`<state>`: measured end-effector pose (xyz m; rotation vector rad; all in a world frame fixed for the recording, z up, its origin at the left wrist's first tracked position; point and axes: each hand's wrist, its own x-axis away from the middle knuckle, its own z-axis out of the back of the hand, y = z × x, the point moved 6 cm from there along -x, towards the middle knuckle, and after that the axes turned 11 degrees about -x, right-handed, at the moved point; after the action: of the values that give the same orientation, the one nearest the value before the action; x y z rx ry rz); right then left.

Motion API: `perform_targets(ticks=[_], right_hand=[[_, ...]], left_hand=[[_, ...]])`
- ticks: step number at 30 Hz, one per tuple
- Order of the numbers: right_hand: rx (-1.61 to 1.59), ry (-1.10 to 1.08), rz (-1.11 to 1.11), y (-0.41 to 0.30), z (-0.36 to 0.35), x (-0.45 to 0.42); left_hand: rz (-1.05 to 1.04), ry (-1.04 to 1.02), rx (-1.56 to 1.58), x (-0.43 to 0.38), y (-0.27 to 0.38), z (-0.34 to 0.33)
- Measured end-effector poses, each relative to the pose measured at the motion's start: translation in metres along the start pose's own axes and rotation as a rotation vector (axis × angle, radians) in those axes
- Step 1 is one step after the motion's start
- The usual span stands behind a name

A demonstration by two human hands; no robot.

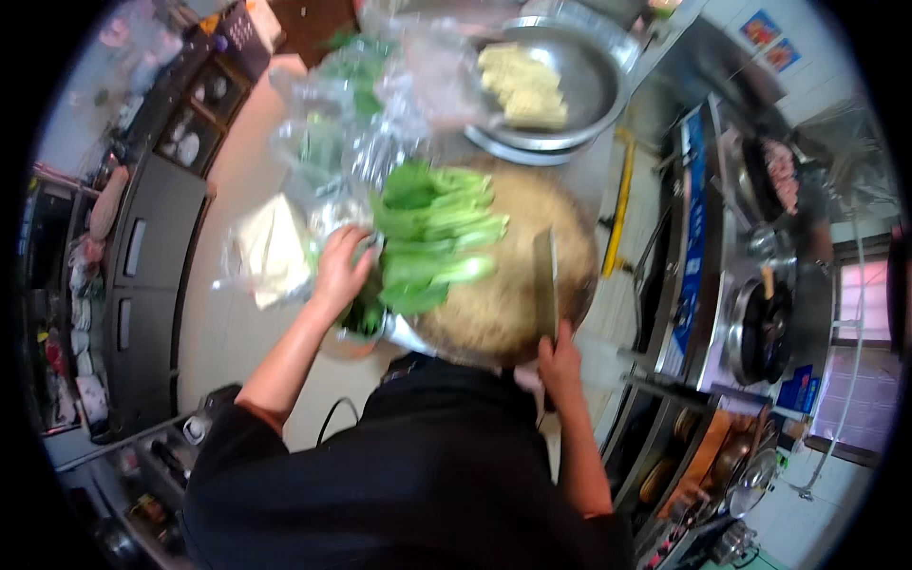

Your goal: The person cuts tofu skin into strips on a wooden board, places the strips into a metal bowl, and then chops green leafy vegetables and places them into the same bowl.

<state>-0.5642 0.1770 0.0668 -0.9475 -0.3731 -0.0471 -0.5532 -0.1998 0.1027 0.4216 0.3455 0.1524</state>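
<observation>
Leafy greens with pale green stalks (442, 228) lie side by side on a round wooden chopping board (499, 313), their stalk ends pointing right. My right hand (561, 360) grips the handle of a cleaver (546, 285), whose blade rests on or just above the board's right part, apart from the stalks. My left hand (343, 267) is left of the leaves, over the edge of the plastic bags, with thumb and fingers spread; whether it touches a bag or a leaf is unclear. Darker greens (367, 310) show below it.
A metal basin (598, 85) holding pale yellow strips (524, 85) stands beyond the board. Clear plastic bags with greens (320, 142) and a bag of pale blocks (274, 246) lie left. A yellow bar (618, 206) and a stove with a wok (762, 328) are at right.
</observation>
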Motion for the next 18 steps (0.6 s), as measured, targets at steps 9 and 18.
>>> perform_targets(ticks=[9, 18], right_hand=[[-0.063, -0.039, 0.046, -0.028, 0.003, 0.014], [-0.101, -0.105, 0.059, -0.062, -0.010, 0.043]], left_hand=[[-0.265, -0.229, -0.040, 0.017, 0.111, -0.091], [-0.343, -0.309, 0.012, 0.011, 0.110, -0.122]])
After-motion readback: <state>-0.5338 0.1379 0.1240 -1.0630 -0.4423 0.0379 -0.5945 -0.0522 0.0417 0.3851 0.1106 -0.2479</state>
